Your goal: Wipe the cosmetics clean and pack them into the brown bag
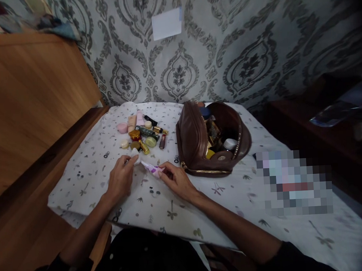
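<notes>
Your right hand point(179, 181) pinches the purple-and-white tube point(153, 169) above the table point(93, 168), your left hand point(121, 177) a white tissue point(135, 155); probably light and squeezable, the tube wants gentle holding by its wider end

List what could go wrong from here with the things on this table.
The purple-and-white tube might slip, as the right hand pinches it near one end. The left hand, holding something white, could knock the gold bottle lying just beyond it. The brown bag gapes open, so a bump might spill the white jar inside.
</notes>
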Action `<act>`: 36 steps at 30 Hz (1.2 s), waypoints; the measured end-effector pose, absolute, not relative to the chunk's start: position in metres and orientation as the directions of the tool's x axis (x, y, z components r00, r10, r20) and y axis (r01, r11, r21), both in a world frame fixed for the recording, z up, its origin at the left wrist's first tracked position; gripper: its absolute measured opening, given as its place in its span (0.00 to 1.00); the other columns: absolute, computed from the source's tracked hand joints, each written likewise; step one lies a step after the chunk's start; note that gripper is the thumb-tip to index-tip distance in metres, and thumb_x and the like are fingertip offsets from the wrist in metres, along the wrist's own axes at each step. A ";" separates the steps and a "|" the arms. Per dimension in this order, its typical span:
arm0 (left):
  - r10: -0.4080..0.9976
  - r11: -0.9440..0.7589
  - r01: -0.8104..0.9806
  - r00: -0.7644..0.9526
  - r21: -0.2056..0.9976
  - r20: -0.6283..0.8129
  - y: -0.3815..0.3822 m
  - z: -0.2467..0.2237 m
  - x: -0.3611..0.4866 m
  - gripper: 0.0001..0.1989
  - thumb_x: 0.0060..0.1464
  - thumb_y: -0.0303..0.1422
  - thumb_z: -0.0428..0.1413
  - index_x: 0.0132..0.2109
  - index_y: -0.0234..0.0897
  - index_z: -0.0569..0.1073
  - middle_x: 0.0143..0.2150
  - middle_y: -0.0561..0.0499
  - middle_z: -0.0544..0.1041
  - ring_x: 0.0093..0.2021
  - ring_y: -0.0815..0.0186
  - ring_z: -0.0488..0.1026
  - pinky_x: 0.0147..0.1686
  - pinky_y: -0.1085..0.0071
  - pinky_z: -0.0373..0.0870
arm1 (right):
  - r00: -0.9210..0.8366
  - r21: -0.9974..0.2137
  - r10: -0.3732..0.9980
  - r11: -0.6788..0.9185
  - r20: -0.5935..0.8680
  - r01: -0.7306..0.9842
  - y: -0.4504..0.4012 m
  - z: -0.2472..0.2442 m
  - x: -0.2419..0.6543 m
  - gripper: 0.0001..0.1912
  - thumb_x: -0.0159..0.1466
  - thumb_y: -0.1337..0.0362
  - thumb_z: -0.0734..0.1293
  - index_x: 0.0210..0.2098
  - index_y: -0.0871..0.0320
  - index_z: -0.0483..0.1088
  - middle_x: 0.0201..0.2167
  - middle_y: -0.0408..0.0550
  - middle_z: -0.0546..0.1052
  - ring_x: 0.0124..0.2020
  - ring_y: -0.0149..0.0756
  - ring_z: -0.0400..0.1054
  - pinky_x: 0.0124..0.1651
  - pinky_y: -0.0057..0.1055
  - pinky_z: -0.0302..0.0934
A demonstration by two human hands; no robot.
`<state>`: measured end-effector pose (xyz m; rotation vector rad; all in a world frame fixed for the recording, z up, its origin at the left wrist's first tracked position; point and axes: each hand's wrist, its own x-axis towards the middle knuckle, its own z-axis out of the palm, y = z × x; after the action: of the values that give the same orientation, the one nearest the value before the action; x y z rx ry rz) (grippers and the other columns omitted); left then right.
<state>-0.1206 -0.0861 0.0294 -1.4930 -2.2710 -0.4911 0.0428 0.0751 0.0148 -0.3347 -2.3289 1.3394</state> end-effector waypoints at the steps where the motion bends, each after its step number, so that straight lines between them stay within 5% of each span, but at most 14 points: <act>1: 0.790 0.382 0.920 -0.375 0.089 0.485 -0.084 0.030 -0.122 0.18 0.65 0.28 0.43 0.58 0.40 0.69 0.46 0.46 0.71 0.44 0.62 0.70 0.39 0.68 0.71 | -0.877 -0.862 0.413 0.507 0.244 -0.001 0.076 0.014 0.043 0.13 0.67 0.58 0.61 0.43 0.59 0.70 0.25 0.41 0.72 0.24 0.31 0.64 0.30 0.27 0.56; 7: 0.792 0.382 0.920 -0.373 0.083 0.483 -0.074 0.028 -0.122 0.19 0.64 0.27 0.43 0.57 0.39 0.70 0.45 0.45 0.71 0.43 0.60 0.69 0.39 0.67 0.70 | -0.886 -0.872 0.415 0.488 0.206 0.026 0.078 0.000 0.040 0.19 0.61 0.60 0.68 0.51 0.56 0.67 0.27 0.40 0.74 0.27 0.31 0.66 0.31 0.26 0.57; 15: 0.867 0.239 0.958 -0.283 0.156 0.410 -0.064 0.018 -0.100 0.20 0.63 0.25 0.44 0.58 0.40 0.70 0.45 0.46 0.71 0.43 0.61 0.69 0.40 0.66 0.71 | -0.867 -0.764 0.394 0.645 0.304 0.025 0.076 0.004 0.039 0.05 0.63 0.64 0.68 0.36 0.59 0.73 0.30 0.45 0.71 0.31 0.34 0.66 0.35 0.29 0.59; 21: 0.909 0.155 0.970 -0.214 0.188 0.357 -0.066 0.017 -0.075 0.23 0.61 0.22 0.43 0.60 0.46 0.67 0.48 0.49 0.70 0.48 0.62 0.68 0.47 0.66 0.70 | -0.858 -0.725 0.388 0.688 0.337 0.027 0.079 0.001 0.039 0.08 0.61 0.70 0.68 0.41 0.59 0.73 0.31 0.44 0.70 0.34 0.35 0.66 0.39 0.30 0.60; 36: 0.916 0.380 0.925 -0.375 -0.010 0.146 -0.053 0.030 -0.122 0.23 0.58 0.20 0.46 0.57 0.41 0.71 0.49 0.46 0.71 0.48 0.58 0.68 0.44 0.65 0.70 | -0.865 -0.682 0.388 0.728 0.319 0.075 0.075 -0.001 0.039 0.09 0.60 0.67 0.70 0.40 0.59 0.73 0.34 0.46 0.70 0.35 0.35 0.68 0.39 0.31 0.62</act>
<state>-0.1217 -0.0535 0.0298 -1.6780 -2.5019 -0.1097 0.0390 0.0755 -0.0008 -0.3536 -2.4857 0.9542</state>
